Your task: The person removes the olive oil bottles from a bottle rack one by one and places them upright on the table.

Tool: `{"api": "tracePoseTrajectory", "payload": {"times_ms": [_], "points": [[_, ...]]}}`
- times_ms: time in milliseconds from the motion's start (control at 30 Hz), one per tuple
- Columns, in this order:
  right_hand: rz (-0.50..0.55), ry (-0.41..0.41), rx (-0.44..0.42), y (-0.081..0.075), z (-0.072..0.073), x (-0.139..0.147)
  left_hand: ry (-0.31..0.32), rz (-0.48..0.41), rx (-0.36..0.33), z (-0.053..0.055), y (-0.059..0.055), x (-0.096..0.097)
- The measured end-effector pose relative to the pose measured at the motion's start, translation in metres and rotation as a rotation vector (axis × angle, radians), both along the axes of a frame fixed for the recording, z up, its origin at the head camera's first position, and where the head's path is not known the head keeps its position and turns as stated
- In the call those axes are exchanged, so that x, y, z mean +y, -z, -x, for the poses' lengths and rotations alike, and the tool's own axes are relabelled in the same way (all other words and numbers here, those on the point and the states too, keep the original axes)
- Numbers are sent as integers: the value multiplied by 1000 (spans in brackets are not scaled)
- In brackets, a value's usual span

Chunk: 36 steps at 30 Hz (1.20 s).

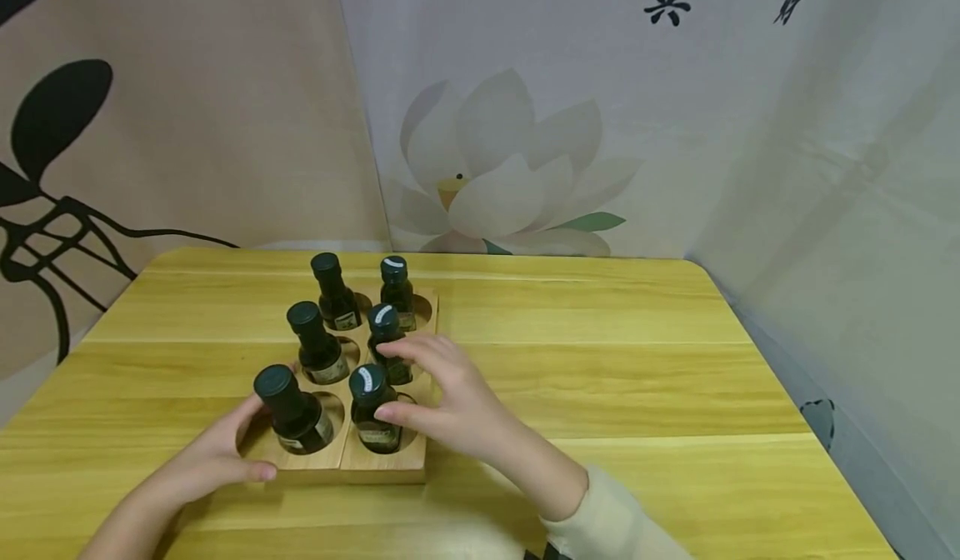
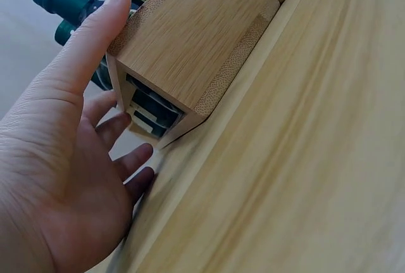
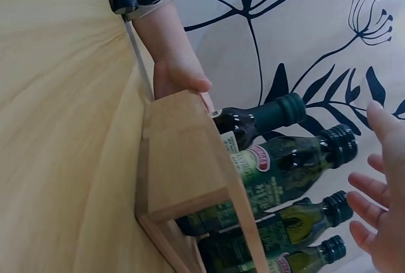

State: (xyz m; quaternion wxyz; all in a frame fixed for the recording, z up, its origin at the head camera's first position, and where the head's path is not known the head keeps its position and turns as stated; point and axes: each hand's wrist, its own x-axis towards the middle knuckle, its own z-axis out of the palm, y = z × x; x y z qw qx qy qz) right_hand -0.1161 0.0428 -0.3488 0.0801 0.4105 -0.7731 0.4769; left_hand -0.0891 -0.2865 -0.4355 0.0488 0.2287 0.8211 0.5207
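A wooden bottle rack (image 1: 384,462) holds several dark green glass bottles in two rows. My left hand (image 1: 213,456) is at the rack's near left corner, its thumb against the edge and its fingers loosely spread beside the open side. Close to it leans the near left bottle (image 1: 296,418). Over the right row reaches my right hand (image 1: 457,402), fingers spread and slightly bent. It is near the front right bottle (image 1: 372,418) and the middle right bottle (image 1: 386,343). In the right wrist view, a gap shows between that hand (image 3: 383,203) and the bottle caps.
The rack stands on the left part of a yellow wooden table (image 1: 637,360). Behind the table hangs a pale cloth (image 1: 540,27) printed with a flower and dark marks. Farther back in the rack are the far left bottle (image 1: 337,297) and far right bottle (image 1: 397,289).
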Motion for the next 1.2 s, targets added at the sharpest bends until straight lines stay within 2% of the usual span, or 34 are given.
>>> {"api": "tracePoseTrajectory", "payload": {"times_ms": [300,567,867,1200], "points": [[25,-1,-2,9,3,-13,31,-19,5,2,0,0],[65,30,-54,11,2,-20,37,-22,26,3,0,0],[137,39,-143,11,2,-27,36,-25,11,4,-1,1],[99,59,-139,8,0,-30,8,-8,7,0,1,-1]]}}
